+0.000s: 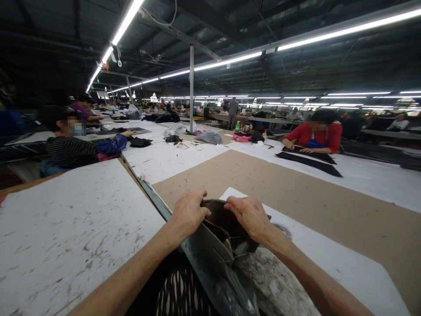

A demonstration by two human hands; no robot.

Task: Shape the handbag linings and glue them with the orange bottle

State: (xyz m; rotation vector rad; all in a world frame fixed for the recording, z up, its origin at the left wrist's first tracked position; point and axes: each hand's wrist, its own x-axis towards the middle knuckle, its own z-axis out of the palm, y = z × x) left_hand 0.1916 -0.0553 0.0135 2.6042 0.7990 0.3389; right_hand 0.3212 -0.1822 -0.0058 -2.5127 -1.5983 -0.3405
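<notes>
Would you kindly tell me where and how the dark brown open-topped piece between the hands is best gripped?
The dark brown open-topped piece is probably best pinched by its upper rim, one hand on each side, coming from above. Its mouth opens upward, leaving a thin edge exposed; the left hand and right hand are at opposite sides of it.

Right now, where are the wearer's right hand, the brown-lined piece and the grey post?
Right hand (250, 213): head view, back of the hand.
Brown-lined piece (226, 214): head view, brown inner face.
Grey post (191, 90): head view, middle of the shaft.
</notes>
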